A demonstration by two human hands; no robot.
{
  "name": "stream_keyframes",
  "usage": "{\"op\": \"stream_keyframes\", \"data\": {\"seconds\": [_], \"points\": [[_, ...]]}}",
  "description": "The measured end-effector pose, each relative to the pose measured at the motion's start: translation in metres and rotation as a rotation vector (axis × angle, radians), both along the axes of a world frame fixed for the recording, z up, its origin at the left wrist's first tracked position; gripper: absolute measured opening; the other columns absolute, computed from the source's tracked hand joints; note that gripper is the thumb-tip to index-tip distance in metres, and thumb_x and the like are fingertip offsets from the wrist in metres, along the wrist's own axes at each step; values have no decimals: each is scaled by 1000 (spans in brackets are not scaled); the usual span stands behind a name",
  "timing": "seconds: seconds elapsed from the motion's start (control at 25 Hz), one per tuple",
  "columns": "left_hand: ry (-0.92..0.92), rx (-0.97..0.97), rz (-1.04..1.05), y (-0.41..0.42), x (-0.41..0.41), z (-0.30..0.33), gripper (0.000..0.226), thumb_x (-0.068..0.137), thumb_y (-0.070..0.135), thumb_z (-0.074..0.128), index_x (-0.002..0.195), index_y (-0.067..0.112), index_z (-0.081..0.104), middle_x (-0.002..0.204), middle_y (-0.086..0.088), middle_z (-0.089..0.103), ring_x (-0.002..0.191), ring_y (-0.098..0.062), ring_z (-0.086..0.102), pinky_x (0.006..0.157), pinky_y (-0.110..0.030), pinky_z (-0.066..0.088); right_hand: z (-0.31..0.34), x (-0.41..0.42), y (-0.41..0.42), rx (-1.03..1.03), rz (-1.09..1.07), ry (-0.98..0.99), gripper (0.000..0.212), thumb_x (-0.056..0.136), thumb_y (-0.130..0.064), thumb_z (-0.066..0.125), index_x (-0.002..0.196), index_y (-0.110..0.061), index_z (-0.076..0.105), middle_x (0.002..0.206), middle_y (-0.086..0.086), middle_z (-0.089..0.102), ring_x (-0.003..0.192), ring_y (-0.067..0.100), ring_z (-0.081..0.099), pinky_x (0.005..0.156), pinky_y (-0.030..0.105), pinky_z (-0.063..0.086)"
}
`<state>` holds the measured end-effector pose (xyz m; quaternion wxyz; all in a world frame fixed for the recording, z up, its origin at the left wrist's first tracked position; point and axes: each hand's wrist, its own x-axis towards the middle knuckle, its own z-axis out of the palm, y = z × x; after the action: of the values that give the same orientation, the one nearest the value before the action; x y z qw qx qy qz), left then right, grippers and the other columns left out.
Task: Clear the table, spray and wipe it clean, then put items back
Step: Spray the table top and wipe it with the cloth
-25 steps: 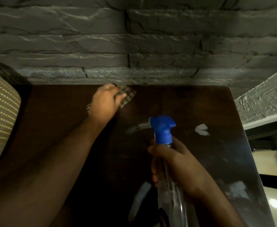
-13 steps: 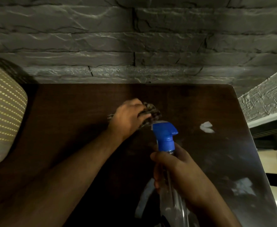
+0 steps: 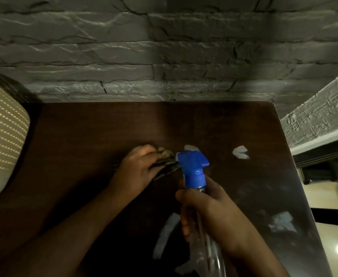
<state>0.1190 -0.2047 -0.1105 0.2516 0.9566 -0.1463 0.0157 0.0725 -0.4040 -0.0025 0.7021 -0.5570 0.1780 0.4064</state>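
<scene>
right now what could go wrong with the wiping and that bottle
1. The left hand wipes the cloth right beside the blue nozzle of the spray bottle; another stroke that way could knock into it.
2. The right hand holds the bottle by its neck above the dark table; with a slack hold it might slip.
3. Pale streaks near the table's right edge, possibly reflections, may get missed.

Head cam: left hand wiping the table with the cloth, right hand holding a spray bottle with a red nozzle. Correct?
Not quite. The head view shows the spray bottle has a blue nozzle, not red. The rest stands: the left hand grips the cloth on the table, and the right hand holds the bottle.
</scene>
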Motion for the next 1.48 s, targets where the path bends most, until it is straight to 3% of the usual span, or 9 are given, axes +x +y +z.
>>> {"op": "stream_keyframes", "data": {"seconds": [0.2,0.32,0.48,0.68,0.84,0.96,1.12,1.24,1.48], "points": [[-32,103,309,12,82,-9,28,90,31,61,99,5,69,99,-11,62,91,-29,58,80,-33,45,-3,-5,-7,-52,-6,-68,36,78,-27,70,109,-19,55,66,9,61,58,26,57,60,39,49],[-19,75,127,-18,55,-9,26,89,31,60,102,11,70,102,-7,63,94,-24,57,82,-29,41,-2,-7,-8,-44,15,-30,31,86,-21,66,114,-21,54,67,9,61,58,23,57,60,38,50],[-35,38,-153,26,-25,-4,36,85,36,51,101,12,71,101,-4,65,95,-16,53,84,-24,39,6,-13,-17,-6,43,-13,31,87,-18,64,115,-24,53,65,6,60,56,20,56,60,35,49],[-72,93,278,11,66,-7,33,89,35,58,99,6,70,98,-12,64,91,-31,60,81,-32,43,3,-19,-20,-33,48,-58,27,87,-18,63,111,-17,53,64,9,58,56,23,54,57,35,48],[8,28,-1,-23,-27,-9,35,87,39,50,105,16,69,104,-5,64,97,-23,57,86,-28,41,4,-29,-19,-34,95,-47,24,87,-18,64,109,-16,56,65,7,61,55,20,57,57,34,50],[-61,12,12,18,-81,-5,37,86,42,50,103,15,70,103,-7,67,97,-18,54,85,-24,39,-3,-41,-23,-69,95,-98,20,85,-18,65,102,-14,58,68,10,59,54,20,57,57,36,49],[-81,89,265,18,-3,-9,35,89,37,55,96,6,70,96,-11,63,89,-29,60,81,-32,44,-11,-59,-19,-114,73,-103,19,84,-15,65,102,-12,56,70,11,58,52,17,56,52,31,49],[-100,54,244,-19,40,-12,27,89,30,61,100,6,69,97,-10,62,90,-26,59,79,-31,43,-16,-69,-11,-86,58,-60,19,85,-15,64,102,-14,55,65,9,58,51,18,56,51,31,49],[-75,56,223,-24,14,-6,31,93,34,57,110,10,66,108,-5,60,97,-18,56,81,-23,38,-6,-95,13,-101,16,-70,21,88,-15,60,107,-12,53,64,11,57,53,22,53,54,35,47]]}}
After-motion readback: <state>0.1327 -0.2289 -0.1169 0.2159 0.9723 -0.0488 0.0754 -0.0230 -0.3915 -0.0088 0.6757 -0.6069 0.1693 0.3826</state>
